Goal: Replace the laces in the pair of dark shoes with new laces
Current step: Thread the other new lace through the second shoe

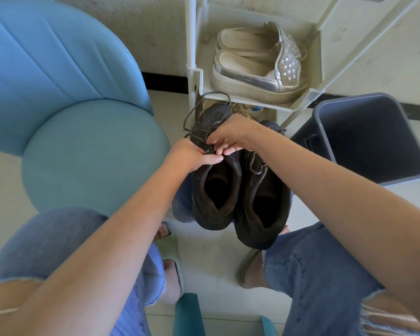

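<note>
Right hand [230, 137] covers the left shoe [216, 190] tongue and upper eyelets; can't tell which eyelet the lace [204, 112] is in. Right shoe [264, 202] toe hidden under the wrist. Item on the rack [298, 106] lower shelf mostly occluded, unidentifiable. Bin [369, 137] bottom in shadow.
</note>
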`<state>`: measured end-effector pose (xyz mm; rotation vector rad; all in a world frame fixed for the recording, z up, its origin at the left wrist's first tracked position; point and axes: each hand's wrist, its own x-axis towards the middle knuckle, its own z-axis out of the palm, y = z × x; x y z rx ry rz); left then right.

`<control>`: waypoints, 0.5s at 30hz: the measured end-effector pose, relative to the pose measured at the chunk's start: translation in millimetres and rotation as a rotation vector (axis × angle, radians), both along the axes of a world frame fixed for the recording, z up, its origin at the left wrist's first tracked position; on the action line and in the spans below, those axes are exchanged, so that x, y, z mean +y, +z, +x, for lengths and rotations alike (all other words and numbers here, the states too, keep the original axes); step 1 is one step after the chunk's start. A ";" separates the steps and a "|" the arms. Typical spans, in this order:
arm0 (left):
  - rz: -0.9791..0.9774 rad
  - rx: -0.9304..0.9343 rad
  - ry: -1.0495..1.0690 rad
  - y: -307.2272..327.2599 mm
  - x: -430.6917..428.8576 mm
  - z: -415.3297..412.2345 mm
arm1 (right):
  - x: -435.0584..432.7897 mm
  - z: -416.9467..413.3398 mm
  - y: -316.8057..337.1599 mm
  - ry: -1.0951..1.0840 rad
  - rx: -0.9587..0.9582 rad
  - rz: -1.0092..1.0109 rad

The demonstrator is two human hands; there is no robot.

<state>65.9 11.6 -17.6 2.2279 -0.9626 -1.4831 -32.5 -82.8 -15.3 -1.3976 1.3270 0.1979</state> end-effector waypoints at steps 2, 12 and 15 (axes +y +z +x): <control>-0.007 0.000 -0.002 0.5 -0.2 0.2 | 1.8 0.6 -0.8 0.002 0.002 -0.058; -0.014 -0.035 -0.004 -0.3 -2.8 -0.6 | 5.4 1.4 0.5 0.162 0.043 -0.190; -0.060 -0.210 -0.063 -0.2 -4.6 -0.9 | 6.7 -0.4 1.3 0.181 0.022 -0.180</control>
